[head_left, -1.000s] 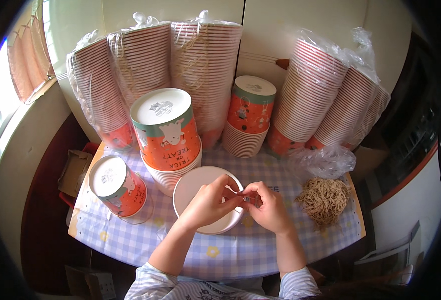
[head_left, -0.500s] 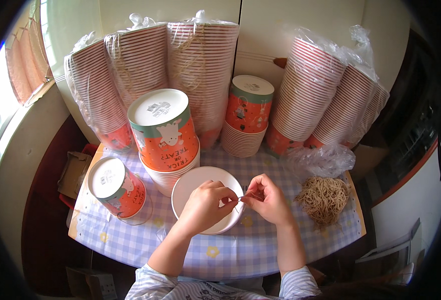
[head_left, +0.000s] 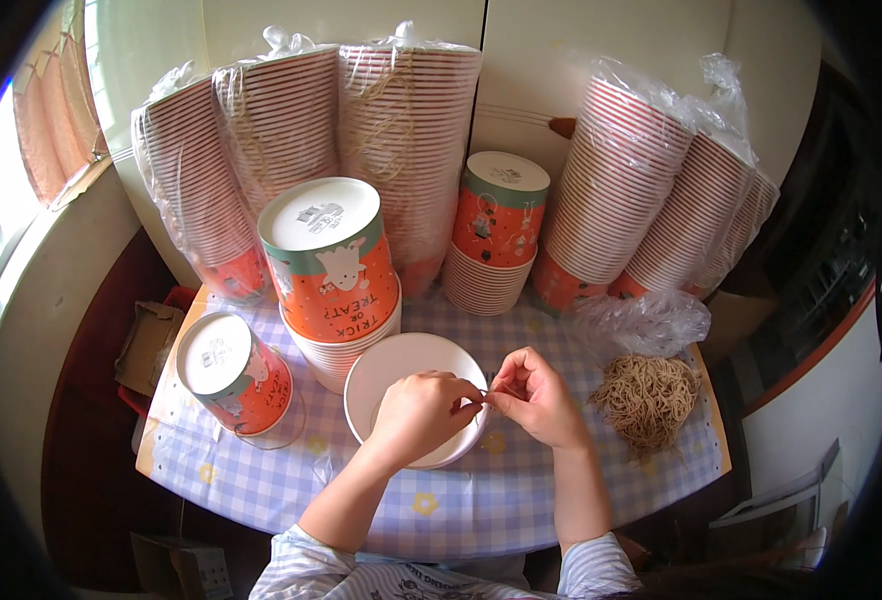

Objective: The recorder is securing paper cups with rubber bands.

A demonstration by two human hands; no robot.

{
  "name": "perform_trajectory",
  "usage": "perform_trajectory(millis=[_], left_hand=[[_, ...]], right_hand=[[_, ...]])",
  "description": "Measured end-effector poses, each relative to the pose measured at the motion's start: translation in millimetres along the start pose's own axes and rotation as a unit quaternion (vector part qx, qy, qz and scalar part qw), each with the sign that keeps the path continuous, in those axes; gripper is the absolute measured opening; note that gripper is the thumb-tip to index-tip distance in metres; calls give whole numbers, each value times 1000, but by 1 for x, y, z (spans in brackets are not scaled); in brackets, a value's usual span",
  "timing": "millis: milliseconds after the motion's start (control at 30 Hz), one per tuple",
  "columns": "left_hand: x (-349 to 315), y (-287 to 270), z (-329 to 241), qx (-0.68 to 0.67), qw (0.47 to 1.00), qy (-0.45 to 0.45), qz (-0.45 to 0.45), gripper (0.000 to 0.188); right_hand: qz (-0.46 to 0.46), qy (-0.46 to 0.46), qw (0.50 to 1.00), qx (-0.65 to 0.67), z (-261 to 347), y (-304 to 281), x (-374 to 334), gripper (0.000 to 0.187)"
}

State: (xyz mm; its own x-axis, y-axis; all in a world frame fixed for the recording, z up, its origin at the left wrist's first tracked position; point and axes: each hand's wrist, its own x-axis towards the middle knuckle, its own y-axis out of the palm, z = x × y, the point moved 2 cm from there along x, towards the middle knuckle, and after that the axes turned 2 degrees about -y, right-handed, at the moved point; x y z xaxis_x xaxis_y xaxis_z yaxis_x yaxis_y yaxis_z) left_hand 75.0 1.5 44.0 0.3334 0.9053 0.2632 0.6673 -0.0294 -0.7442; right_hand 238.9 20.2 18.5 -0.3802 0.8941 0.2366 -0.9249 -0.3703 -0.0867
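Observation:
An open white paper bucket (head_left: 393,358) stands mouth up at the front middle of the table. Over its right side, my left hand (head_left: 423,412) and my right hand (head_left: 541,402) meet fingertip to fingertip, both pinched on a thin cord (head_left: 484,396) at the rim. Most of the cord is hidden by my fingers, so how it runs through the bucket wall cannot be seen. To the right lies a tangled heap of tan cords (head_left: 648,400). An upside-down orange and green bucket (head_left: 251,385), with a cord loop by its rim, sits at the left.
Behind my left hand rises a nested stack of upside-down printed buckets (head_left: 336,290). A shorter stack (head_left: 498,220) is farther back. Tall plastic-wrapped bucket stacks (head_left: 406,130) line the back wall. Crumpled clear plastic (head_left: 646,318) lies on the checked tablecloth (head_left: 311,500).
My left hand has turned slightly, its knuckles rolling over toward the right, and its fingers have closed in nearer the right fingertips. The bucket and stacks stay put.

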Motion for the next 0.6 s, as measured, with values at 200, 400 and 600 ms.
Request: perform_trajectory(millis=[200,400,600], left_hand=[[-1,0,6,-70,996,-3,-54,10],[0,0,4,-81,994,16,-73,12],[1,3,3,-106,993,22,-47,14]], right_hand=[[-4,5,999,40,1,1,0,22],[0,5,1000,23,4,1,0,22],[11,8,1000,6,4,1,0,24]])
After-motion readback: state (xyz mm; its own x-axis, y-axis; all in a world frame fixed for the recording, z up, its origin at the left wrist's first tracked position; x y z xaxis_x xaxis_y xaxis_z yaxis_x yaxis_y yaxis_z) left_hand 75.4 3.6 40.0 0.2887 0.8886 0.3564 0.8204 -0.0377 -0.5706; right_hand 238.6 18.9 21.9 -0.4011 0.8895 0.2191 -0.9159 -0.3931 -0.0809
